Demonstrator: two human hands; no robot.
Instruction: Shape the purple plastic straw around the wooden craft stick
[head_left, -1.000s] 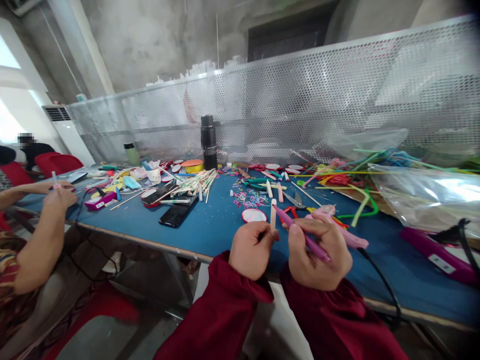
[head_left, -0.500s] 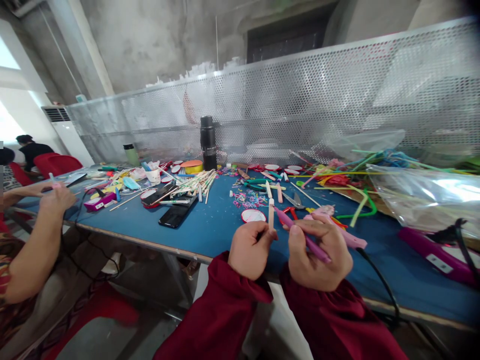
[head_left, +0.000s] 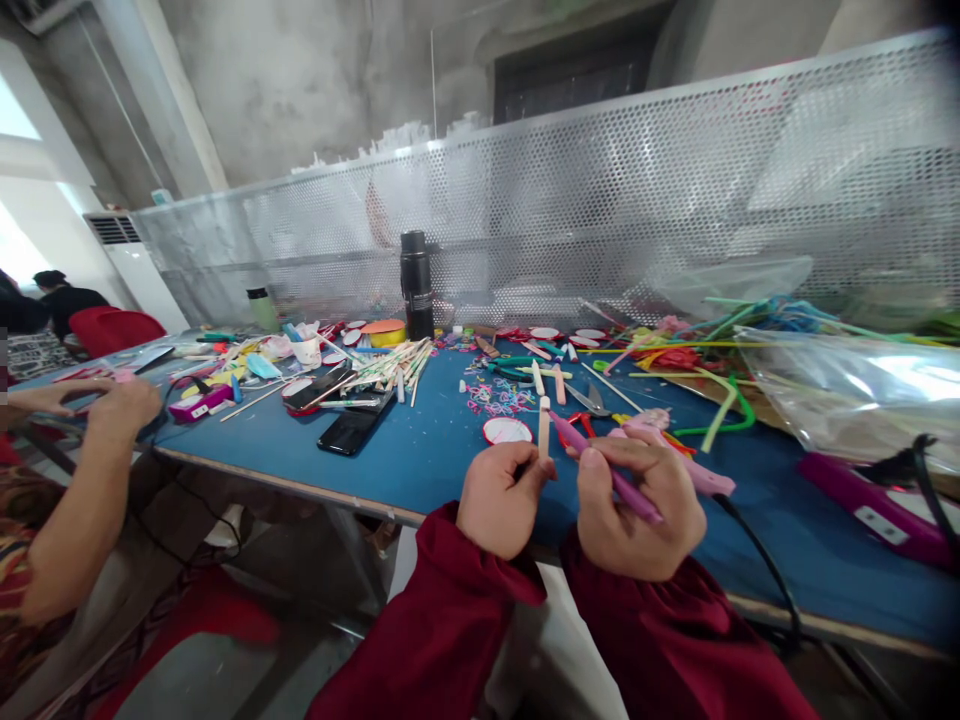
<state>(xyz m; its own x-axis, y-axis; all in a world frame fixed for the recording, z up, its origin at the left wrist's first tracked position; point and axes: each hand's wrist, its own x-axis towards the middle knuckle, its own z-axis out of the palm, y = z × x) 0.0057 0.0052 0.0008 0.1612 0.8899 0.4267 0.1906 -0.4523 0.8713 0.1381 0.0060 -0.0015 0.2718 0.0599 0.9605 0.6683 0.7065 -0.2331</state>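
Observation:
My left hand (head_left: 499,500) pinches the lower end of a slim, flat, light beige stick (head_left: 544,435) with a whitish top, held upright over the table's front edge. In my right hand (head_left: 645,515) a purple pen-shaped tool (head_left: 634,495) is gripped like a pencil. Its tip points at the stick's upper part; I cannot tell whether they touch. Right behind my right hand lies a pink glue gun (head_left: 709,480) with a black cord, partly hidden by my fingers. A white round disc with a red rim (head_left: 508,431) rests just beyond my left hand.
Pliers (head_left: 589,402), colourful small bands (head_left: 501,397), a phone (head_left: 352,432), a bundle of sticks (head_left: 401,365) and a black flask (head_left: 416,285) occupy the blue table. A purple power strip (head_left: 877,515) and plastic bag lie right. A co-worker's hands (head_left: 120,405) work at left.
My left hand and the stick have shifted very slightly; the purple tool stays close to the stick. At left the co-worker's hands have moved a little.

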